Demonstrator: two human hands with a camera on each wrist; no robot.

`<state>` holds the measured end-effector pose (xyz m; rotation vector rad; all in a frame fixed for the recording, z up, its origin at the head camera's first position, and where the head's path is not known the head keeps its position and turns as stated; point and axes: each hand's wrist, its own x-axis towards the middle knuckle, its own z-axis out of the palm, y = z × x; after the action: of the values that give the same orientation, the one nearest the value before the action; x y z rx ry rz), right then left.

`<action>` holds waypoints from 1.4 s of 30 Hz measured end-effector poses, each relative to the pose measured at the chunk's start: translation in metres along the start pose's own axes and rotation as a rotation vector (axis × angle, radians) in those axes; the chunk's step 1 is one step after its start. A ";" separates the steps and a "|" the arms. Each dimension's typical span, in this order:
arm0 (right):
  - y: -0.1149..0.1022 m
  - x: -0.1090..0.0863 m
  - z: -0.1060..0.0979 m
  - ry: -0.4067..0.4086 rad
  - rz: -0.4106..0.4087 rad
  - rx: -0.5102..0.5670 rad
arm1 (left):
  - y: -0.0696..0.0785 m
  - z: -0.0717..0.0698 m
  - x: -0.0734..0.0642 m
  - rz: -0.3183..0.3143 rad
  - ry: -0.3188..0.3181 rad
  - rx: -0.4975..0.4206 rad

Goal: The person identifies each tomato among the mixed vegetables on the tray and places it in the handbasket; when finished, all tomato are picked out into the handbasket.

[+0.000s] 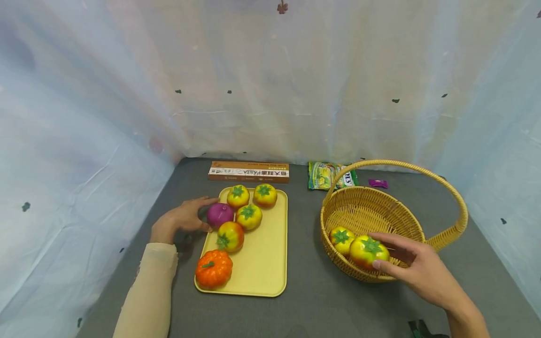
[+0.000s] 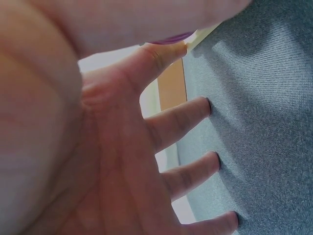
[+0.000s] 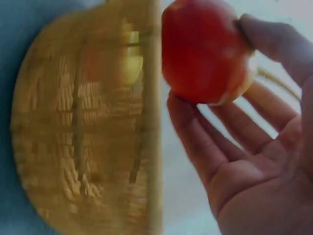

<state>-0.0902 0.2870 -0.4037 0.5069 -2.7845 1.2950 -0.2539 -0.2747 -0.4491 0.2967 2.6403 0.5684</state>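
My right hand (image 1: 427, 270) pinches a yellow-and-red tomato (image 1: 368, 251) with a green star-shaped top, over the near side of a wicker basket (image 1: 372, 206). In the right wrist view the tomato's red underside (image 3: 205, 54) shows above the rim, between thumb and fingers. Another tomato (image 1: 341, 239) lies inside the basket. My left hand (image 1: 183, 217) is beside a round purple onion (image 1: 220, 215) at the left edge of a yellow tray (image 1: 264, 263), its thumb and index finger on either side. Spread fingers (image 2: 183, 122) reach down to the grey tabletop in the left wrist view.
Several tomatoes (image 1: 249, 217) and an orange pumpkin (image 1: 213, 269) share the tray. Behind it lies a pasta box (image 1: 248, 172). A green candy bag (image 1: 323, 175) and a small purple wrapper (image 1: 378, 183) lie behind the basket, whose tall handle (image 1: 458, 206) arches up. Pale curtains surround the table.
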 end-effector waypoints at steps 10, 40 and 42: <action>0.016 0.008 0.000 -0.087 0.131 -0.118 | 0.003 -0.001 0.001 0.022 0.012 0.006; -0.007 0.034 0.022 0.025 -0.012 -0.128 | 0.002 -0.001 -0.003 0.019 0.018 0.008; -0.012 0.039 0.026 0.029 -0.053 -0.075 | 0.002 0.000 -0.003 0.019 0.020 0.004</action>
<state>-0.1207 0.2490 -0.4053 0.5491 -2.7639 1.1739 -0.2508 -0.2744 -0.4469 0.3189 2.6608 0.5746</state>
